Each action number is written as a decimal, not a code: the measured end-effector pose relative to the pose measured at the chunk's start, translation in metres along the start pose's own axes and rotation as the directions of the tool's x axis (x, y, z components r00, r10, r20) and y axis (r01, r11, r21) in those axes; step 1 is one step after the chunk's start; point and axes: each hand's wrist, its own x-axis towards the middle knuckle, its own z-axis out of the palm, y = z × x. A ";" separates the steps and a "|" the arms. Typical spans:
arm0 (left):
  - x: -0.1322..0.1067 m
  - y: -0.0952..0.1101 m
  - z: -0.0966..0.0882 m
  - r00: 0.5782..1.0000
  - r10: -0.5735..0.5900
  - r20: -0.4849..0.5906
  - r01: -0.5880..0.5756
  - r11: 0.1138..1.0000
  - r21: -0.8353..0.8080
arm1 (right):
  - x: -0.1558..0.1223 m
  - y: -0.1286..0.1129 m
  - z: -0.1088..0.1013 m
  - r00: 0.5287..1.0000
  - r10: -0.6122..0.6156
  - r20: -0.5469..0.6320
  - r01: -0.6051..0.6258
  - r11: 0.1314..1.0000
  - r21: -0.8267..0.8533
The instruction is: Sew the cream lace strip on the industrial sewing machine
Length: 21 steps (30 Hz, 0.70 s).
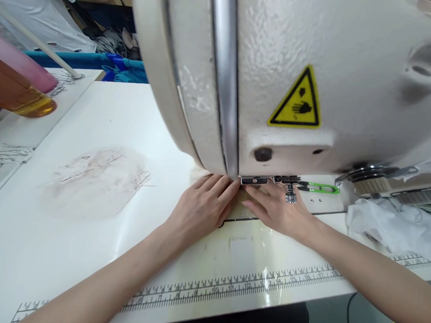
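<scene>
A big cream sewing machine head (312,65) fills the top of the view, with a yellow hand-warning sticker (296,101) on it. My left hand (202,206) lies flat on the white table just under the machine, fingers stretched toward the presser foot (253,181). My right hand (277,209) lies flat on the other side, fingers spread and pointing at the same spot. Both press on the metal plate (240,212) around the needle; any cloth between them is hidden by the machine and fingers.
Green-handled thread snips (319,187) lie behind my right hand. White cloth (391,226) is heaped at the right. A printed ruler (231,286) runs along the table's front edge. A worn patch (93,180) marks the table left; orange and pink bottles (18,91) stand far left.
</scene>
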 end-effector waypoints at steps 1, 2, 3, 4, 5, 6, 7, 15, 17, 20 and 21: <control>0.000 0.000 0.000 1.000 0.020 -0.008 -0.020 1.000 0.001 | 0.000 -0.001 0.000 1.000 0.012 0.006 -0.013 1.000 0.013; -0.001 -0.001 0.000 0.999 0.039 -0.019 -0.039 0.999 0.005 | -0.001 0.000 0.000 1.000 0.025 0.006 -0.025 1.000 0.018; -0.002 -0.001 0.001 0.998 0.052 -0.029 -0.052 0.999 0.011 | -0.001 0.000 0.000 0.999 0.031 0.005 -0.031 0.999 0.016; -0.002 -0.001 0.001 0.998 0.058 -0.034 -0.058 0.998 0.018 | -0.002 0.001 0.000 0.999 0.032 0.004 -0.032 0.999 0.013; -0.002 -0.001 0.001 0.998 0.061 -0.034 -0.060 0.998 0.023 | -0.002 0.003 0.000 1.000 0.030 0.005 -0.030 0.999 0.011; -0.002 -0.001 0.001 0.998 0.060 -0.033 -0.059 0.998 0.024 | -0.003 0.005 -0.001 1.000 0.022 0.012 -0.022 1.000 0.014; -0.002 -0.001 0.000 0.998 0.059 -0.032 -0.058 0.998 0.020 | -0.003 0.006 -0.001 1.000 0.009 0.024 -0.010 1.000 0.021; -0.001 -0.001 0.000 0.997 0.072 -0.019 -0.071 0.996 0.048 | -0.006 0.008 0.002 0.998 -0.058 -0.020 0.056 0.995 -0.079; -0.001 -0.001 0.000 0.997 0.080 -0.022 -0.079 0.995 0.053 | -0.006 0.007 0.002 0.998 -0.062 -0.022 0.060 0.993 -0.105; 0.000 -0.001 0.000 0.996 0.079 -0.028 -0.078 0.996 0.040 | -0.004 0.006 -0.001 0.998 -0.070 -0.003 0.069 0.988 -0.137; 0.000 -0.001 -0.001 0.997 0.073 -0.028 -0.072 0.997 0.034 | -0.003 0.006 -0.001 0.997 -0.074 0.002 0.073 0.986 -0.149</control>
